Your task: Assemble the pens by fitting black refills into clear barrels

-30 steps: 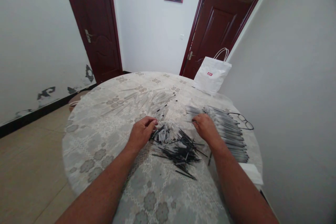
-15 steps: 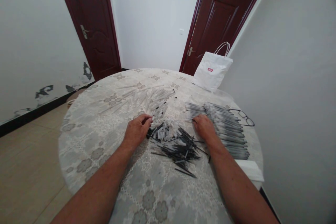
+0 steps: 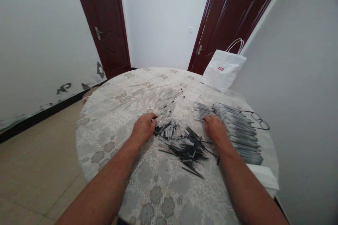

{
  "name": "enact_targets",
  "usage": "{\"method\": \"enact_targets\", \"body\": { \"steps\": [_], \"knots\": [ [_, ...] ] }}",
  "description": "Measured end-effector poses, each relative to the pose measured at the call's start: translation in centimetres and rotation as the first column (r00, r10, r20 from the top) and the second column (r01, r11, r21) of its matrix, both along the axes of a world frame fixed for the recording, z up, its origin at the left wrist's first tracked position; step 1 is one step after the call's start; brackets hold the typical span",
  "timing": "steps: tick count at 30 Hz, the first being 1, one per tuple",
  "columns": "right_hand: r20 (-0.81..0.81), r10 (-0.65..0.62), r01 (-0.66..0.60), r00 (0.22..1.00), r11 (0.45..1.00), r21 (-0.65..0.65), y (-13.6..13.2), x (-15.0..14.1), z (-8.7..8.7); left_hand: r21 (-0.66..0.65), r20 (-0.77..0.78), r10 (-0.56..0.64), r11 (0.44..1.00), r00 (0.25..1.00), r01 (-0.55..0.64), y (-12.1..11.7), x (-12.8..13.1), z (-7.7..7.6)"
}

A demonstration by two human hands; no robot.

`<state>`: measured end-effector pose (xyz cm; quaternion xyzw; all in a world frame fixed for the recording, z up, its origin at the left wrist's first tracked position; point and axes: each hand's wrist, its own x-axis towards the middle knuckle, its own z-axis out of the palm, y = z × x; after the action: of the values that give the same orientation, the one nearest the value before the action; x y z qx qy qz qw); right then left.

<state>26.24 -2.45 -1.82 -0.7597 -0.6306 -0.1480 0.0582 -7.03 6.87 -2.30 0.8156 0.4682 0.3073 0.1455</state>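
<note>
My left hand (image 3: 144, 126) is at the left edge of a heap of small white and black pen parts (image 3: 170, 130), thumb and forefinger apart; I make out nothing between them. My right hand (image 3: 215, 126) is closed at the near end of a short row of clear pens (image 3: 202, 110), its fingertips on a pen there. Between and nearer than my hands lies a loose pile of thin black pen refills (image 3: 191, 149). Beyond my left hand, clear pen barrels (image 3: 153, 95) are scattered, several with dark ends.
A longer stack of assembled-looking pens (image 3: 240, 130) lies right of my right hand, with eyeglasses (image 3: 260, 121) beside it. A white paper bag (image 3: 224, 70) stands at the back right. Something white and folded (image 3: 264, 175) rests near the right edge of the round, cloth-covered table (image 3: 155, 190).
My left hand drew back left, then came to the edge of the small-parts heap, its thumb and forefinger parting. My right hand stays at the short pen row. The view has shifted slightly.
</note>
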Motion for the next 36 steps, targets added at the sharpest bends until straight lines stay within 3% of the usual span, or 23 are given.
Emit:
{"method": "enact_targets", "body": {
  "steps": [4, 10, 14, 18, 23, 30, 36],
  "knots": [
    [-0.095, 0.105, -0.101, 0.990, 0.994, 0.043, -0.8, -1.0, 1.0, -0.003, -0.012, -0.054, 0.999, 0.998, 0.054, -0.1, -0.1, 0.1],
    [-0.253, 0.276, -0.294, 0.927, 0.955, -0.034, -1.8, -1.3, 2.0, -0.088, 0.002, -0.188, 0.978, 0.982, 0.188, -0.2, -1.1, 1.3],
    [-0.233, 0.268, -0.280, 0.935, 0.960, -0.018, -1.9, -1.7, 2.0, -0.074, -0.049, -0.165, 0.984, 0.985, 0.161, 0.1, -1.5, 1.2],
    [-0.195, 0.286, -0.294, 0.938, 0.956, -0.013, -1.7, -2.8, 1.8, -0.017, -0.091, -0.096, 0.995, 0.991, 0.095, 0.7, -1.1, -0.2],
    [-0.176, 0.290, -0.301, 0.941, 0.953, -0.036, -1.7, -3.9, 1.8, 0.005, -0.201, -0.125, 0.992, 0.972, 0.129, 1.1, -0.6, -1.2],
    [-0.150, 0.267, -0.271, 0.952, 0.962, -0.006, -1.4, -4.3, 1.4, 0.075, -0.149, -0.065, 0.994, 0.987, 0.076, 0.9, -0.2, -0.2],
    [-0.150, 0.276, -0.279, 0.949, 0.960, 0.003, -1.2, -4.5, 1.0, 0.052, -0.196, -0.042, 0.997, 0.980, 0.053, 1.2, 0.7, 1.0]
  ]
}}
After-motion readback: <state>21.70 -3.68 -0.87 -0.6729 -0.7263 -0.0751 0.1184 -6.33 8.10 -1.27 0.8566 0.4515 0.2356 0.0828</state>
